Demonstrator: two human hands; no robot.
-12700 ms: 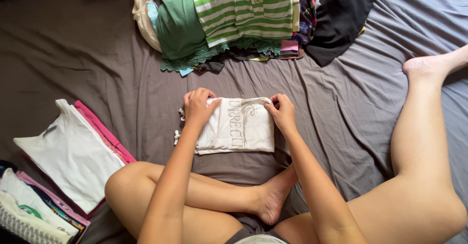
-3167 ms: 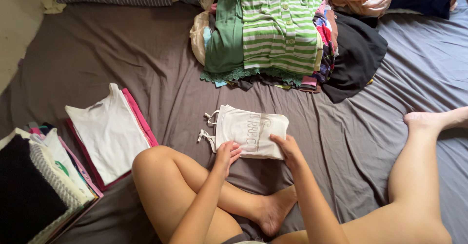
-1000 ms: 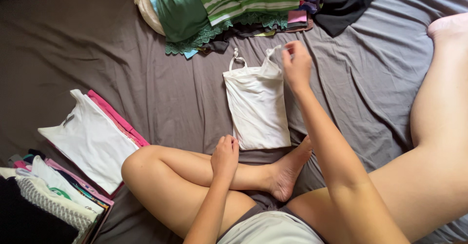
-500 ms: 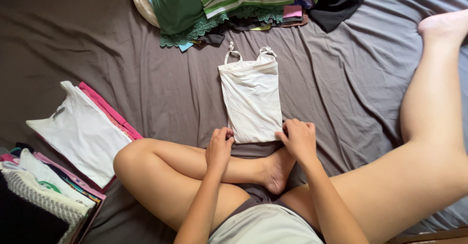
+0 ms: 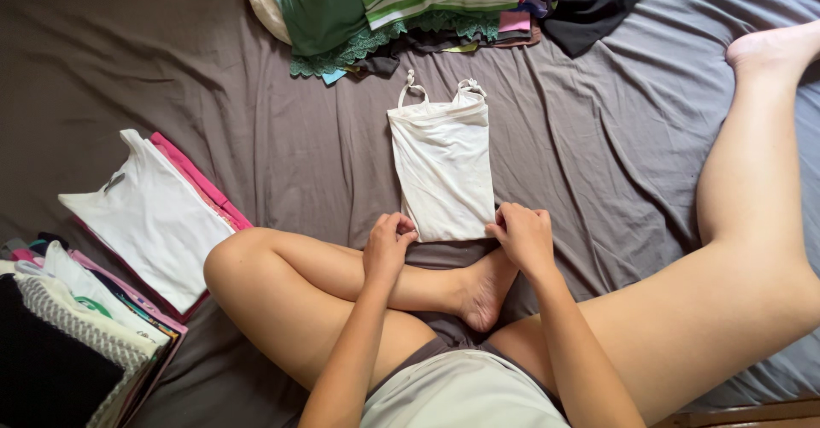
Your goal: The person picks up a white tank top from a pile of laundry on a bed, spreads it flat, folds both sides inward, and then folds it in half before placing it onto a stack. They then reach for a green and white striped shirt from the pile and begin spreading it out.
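Note:
A white strappy top (image 5: 442, 163) lies folded lengthwise on the grey bedsheet (image 5: 282, 137), straps pointing away from me. My left hand (image 5: 387, 245) pinches its near left corner. At the near right corner, my right hand (image 5: 523, 236) grips the hem. Both hands rest just above my crossed leg and foot (image 5: 478, 290).
A heap of unfolded clothes (image 5: 427, 1), green, striped and black, lies at the far edge. A folded white shirt on pink garments (image 5: 149, 214) sits to the left. More folded clothes stand in a box (image 5: 68, 342) at the lower left. My right leg (image 5: 752, 206) stretches out on the right.
The top was turned so its straps point away, and my right hand came down from the straps to the near hem. In the last half second both hands closed on the near corners.

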